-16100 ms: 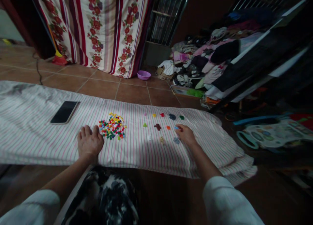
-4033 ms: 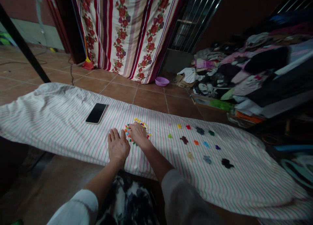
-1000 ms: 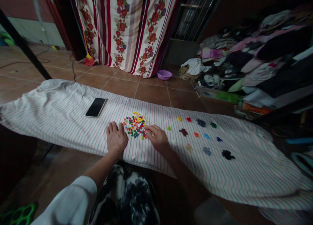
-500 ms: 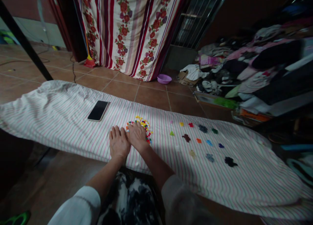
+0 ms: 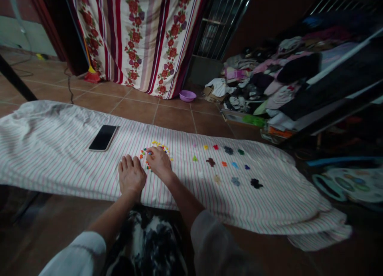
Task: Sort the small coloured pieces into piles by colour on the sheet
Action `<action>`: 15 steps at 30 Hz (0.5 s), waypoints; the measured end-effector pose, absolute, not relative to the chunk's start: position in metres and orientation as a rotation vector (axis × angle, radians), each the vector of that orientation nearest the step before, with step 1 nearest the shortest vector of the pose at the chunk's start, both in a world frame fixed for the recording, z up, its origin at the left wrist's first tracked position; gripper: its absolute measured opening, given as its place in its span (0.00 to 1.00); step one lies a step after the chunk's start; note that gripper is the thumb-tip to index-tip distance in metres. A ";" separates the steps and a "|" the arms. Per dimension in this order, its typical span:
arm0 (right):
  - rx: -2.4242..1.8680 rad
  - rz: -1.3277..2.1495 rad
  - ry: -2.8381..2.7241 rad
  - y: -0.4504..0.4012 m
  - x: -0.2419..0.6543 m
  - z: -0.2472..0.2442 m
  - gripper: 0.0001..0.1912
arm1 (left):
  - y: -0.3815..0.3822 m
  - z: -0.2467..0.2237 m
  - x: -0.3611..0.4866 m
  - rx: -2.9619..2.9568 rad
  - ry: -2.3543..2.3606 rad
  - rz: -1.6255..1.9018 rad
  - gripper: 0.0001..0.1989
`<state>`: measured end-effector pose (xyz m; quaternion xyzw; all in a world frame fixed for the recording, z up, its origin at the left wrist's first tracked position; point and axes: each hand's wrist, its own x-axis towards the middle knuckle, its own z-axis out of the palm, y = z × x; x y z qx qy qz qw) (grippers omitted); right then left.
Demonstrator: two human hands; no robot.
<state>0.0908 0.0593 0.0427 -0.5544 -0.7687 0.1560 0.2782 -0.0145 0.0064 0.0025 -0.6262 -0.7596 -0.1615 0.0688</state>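
Observation:
A mixed heap of small coloured pieces [image 5: 156, 143], yellow, orange, green, red and others, lies on the striped cloth [image 5: 185, 192]. Over its near part is my right hand [image 5: 160, 161], thumb and fingertips drawn together low at the heap; anything between them is too small to make out. My left hand [image 5: 131, 175] rests flat on the cloth just left of the heap, fingers stretched out and holding nothing. To the right, little single-colour groups lie apart, among them a brown group [image 5: 210, 162], a black group [image 5: 256, 183] and a red group [image 5: 216, 147].
A phone [image 5: 103, 138] lies on the cloth left of the hands. Beyond the cloth's far edge are a purple basin [image 5: 187, 96], a floral curtain [image 5: 134, 40] and a red broom [image 5: 92, 75]. Clothes [image 5: 269, 76] are piled at the right.
My view has shifted right, so things appear further left. My right hand has gone from lying flattened over the heap beside my left hand to a pinch, uncovering some pieces.

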 end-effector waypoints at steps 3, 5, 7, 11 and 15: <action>-1.471 0.479 -1.901 0.056 0.116 0.042 0.11 | 0.004 0.006 -0.014 -1.886 -2.270 -0.439 0.21; -1.459 0.503 -1.780 0.051 0.138 0.041 0.11 | 0.003 0.008 -0.013 -1.895 -2.264 -0.427 0.21; -1.435 0.495 -1.680 0.046 0.166 0.039 0.12 | 0.002 0.011 -0.013 -1.905 -2.255 -0.414 0.20; -1.446 0.394 -1.548 0.034 0.234 0.038 0.12 | 0.000 0.015 -0.011 -1.910 -2.248 -0.375 0.20; -1.659 0.270 -1.415 0.027 0.311 0.038 0.13 | 0.000 0.016 -0.011 -1.903 -2.230 -0.318 0.19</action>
